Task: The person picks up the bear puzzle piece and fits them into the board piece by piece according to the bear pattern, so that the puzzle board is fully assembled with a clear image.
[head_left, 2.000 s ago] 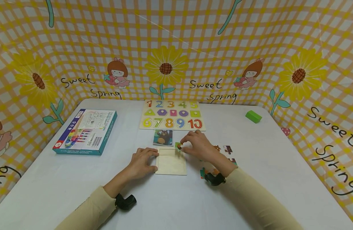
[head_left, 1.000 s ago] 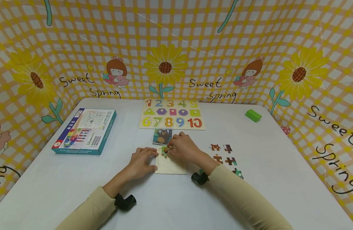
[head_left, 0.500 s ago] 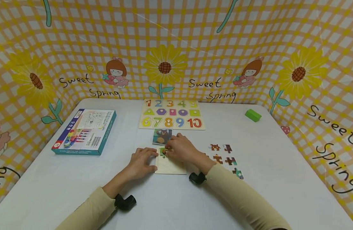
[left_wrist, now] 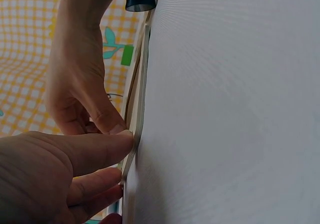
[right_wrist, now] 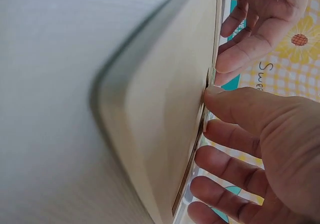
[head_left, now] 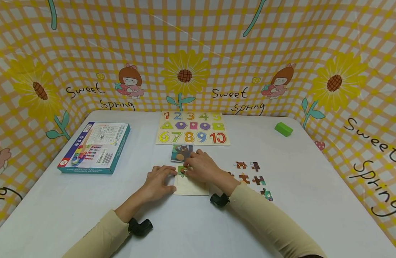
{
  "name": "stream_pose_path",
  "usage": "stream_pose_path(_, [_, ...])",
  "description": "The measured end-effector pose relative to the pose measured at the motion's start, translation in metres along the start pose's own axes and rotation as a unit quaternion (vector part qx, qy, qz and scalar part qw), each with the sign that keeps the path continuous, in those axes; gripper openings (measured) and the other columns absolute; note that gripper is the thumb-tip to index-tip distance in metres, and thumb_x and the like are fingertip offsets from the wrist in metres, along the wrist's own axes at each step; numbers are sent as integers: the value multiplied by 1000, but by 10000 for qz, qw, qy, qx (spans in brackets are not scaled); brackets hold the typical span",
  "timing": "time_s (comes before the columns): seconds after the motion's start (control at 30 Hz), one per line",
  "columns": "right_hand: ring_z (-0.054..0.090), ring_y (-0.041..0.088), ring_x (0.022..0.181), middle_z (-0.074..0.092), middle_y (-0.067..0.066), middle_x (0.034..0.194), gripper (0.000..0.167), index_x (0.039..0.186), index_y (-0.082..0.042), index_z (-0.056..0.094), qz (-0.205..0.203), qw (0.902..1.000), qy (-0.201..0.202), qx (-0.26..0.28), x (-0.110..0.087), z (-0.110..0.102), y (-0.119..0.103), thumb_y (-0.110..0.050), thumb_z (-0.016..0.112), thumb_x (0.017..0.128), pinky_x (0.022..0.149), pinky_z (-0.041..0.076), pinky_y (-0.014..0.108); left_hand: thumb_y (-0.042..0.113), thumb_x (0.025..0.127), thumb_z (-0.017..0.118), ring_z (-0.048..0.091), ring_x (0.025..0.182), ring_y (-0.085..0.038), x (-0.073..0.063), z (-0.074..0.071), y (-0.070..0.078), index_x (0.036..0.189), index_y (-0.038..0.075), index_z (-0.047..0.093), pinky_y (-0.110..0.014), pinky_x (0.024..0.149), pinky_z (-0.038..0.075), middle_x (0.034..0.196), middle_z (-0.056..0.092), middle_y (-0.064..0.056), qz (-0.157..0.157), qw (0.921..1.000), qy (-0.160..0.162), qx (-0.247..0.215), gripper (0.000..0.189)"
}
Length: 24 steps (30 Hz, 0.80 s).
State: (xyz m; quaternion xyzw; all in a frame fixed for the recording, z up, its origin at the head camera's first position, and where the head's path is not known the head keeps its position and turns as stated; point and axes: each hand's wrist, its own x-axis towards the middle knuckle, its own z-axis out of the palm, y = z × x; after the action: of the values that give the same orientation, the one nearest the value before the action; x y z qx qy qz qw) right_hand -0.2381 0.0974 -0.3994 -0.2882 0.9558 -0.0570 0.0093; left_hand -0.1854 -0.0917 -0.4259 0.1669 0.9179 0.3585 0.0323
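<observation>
A: What is your right hand (head_left: 202, 167) clamped on?

B: A green-and-brown puzzle piece (head_left: 180, 170), pinched at its edge between your thumb and fingertips. The piece is at the far left corner of the wooden tray (head_left: 191, 188). Whether it sits fully flat cannot be told.

A: And your left hand (head_left: 159, 182)?

B: Its thumb and forefinger stand apart, both touching the tray's left edge.

A: How should you expect the piece to handle?

B: Likely light, stiff and slightly slippery. Take hold by opposite edges; the narrow tabs could chip under force. Brace the tray, probably light too, along its rim.

A: What lies further out from you?

B: A picture card (head_left: 182, 154) just beyond the tray, loose pieces (head_left: 244, 178) on the table (head_left: 175, 229) to your right, and a number board (head_left: 187, 130) beyond the card.

A: What differs from two seconds ago?

B: The piece was then at the tray's far right corner; you have since carried it left. Your left hand is in the same place.
</observation>
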Motion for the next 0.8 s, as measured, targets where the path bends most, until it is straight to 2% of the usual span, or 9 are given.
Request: stream_pose_path(0.8, [46,18,84,61,-1,91,20,96,-18,71,-33,9999,159,33,0,1,0,-34,71,82,72,38,31,14,75,76,39,120,-28,0,0,-1,114,9,63,-50,96,28,132,55,-4,11,10000,-18,-35,42])
